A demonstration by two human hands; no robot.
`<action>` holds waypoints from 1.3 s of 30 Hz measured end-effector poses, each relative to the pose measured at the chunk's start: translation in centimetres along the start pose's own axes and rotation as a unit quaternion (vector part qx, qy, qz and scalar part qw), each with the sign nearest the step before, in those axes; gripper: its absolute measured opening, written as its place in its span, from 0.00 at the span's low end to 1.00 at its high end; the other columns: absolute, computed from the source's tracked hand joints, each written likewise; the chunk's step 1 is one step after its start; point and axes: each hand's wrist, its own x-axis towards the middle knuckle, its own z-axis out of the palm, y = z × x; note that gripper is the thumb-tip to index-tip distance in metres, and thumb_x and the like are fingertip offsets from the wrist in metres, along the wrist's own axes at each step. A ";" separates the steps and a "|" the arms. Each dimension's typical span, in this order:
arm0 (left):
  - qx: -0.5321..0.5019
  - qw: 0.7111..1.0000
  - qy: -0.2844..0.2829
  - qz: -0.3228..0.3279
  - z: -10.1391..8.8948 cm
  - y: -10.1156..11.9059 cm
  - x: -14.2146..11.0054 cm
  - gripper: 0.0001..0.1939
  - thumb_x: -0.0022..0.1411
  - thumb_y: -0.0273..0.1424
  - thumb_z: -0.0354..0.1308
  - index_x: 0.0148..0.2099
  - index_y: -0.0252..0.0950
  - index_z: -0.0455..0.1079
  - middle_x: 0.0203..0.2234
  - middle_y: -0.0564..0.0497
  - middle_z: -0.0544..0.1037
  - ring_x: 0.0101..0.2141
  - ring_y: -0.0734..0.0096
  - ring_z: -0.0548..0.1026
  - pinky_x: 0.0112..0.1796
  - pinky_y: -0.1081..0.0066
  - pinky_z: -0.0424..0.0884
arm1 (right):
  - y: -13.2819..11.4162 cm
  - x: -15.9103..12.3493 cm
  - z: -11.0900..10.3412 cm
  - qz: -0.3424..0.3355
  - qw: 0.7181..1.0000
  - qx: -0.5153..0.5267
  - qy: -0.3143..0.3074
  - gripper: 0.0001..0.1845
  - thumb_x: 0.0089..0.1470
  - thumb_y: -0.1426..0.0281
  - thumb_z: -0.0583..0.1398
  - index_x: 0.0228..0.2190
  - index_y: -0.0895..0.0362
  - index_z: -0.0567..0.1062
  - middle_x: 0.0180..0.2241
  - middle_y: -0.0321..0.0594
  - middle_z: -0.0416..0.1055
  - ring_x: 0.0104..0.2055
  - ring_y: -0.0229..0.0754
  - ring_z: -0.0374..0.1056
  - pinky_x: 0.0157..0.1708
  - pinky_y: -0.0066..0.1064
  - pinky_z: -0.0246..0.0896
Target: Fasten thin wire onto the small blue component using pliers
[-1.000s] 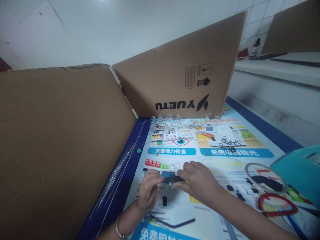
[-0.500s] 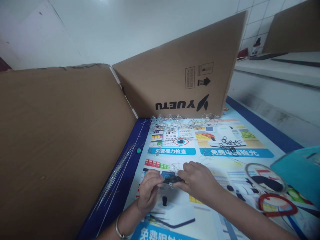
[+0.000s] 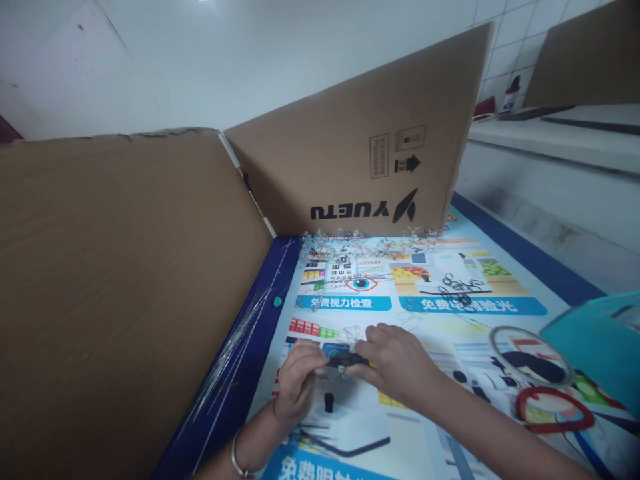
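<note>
Dark slim piece (image 3: 345,361) sits between the two hands, in front of the person and just above the printed surface (image 3: 353,417). The left hand (image 3: 299,379) pinches its left end with fingers nearly closed; the right hand (image 3: 397,353) closes on the other end, forefinger above and thumb below. What the piece is, and whether it is one part or several, is too small to tell. A tiny clear bit (image 3: 341,369) shows at its near edge, so the work in hand looks like fine two-handed fingering, which calls for a steady pinch at both ends. Beyond, clear small pieces (image 3: 340,241) lie strewn along the foot of the upright cardboard panel (image 3: 350,160), with a loose cluster of dark rings (image 3: 461,288) nearer the right hand. Thin pale strands (image 3: 230,360) run along the blue border at left, beside the other cardboard panel (image 3: 125,287). Both panels wall off the far and left sides, while a teal item (image 3: 600,347) stands at right, well apart from the fingers.
</note>
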 end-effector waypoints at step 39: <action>0.020 0.999 0.024 -0.010 0.1 0.1 0.2 0.13 0.57 0.18 0.48 0.43 0.35 0.65 0.31 0.47 0.71 0.35 0.67 0.69 0.35 0.62 0.67 | -0.7 -0.4 0.3 0.006 0.998 -0.020 0.063 0.17 0.51 0.55 0.53 0.26 0.55 0.72 0.26 0.42 0.67 0.32 0.44 0.61 0.29 0.32 0.51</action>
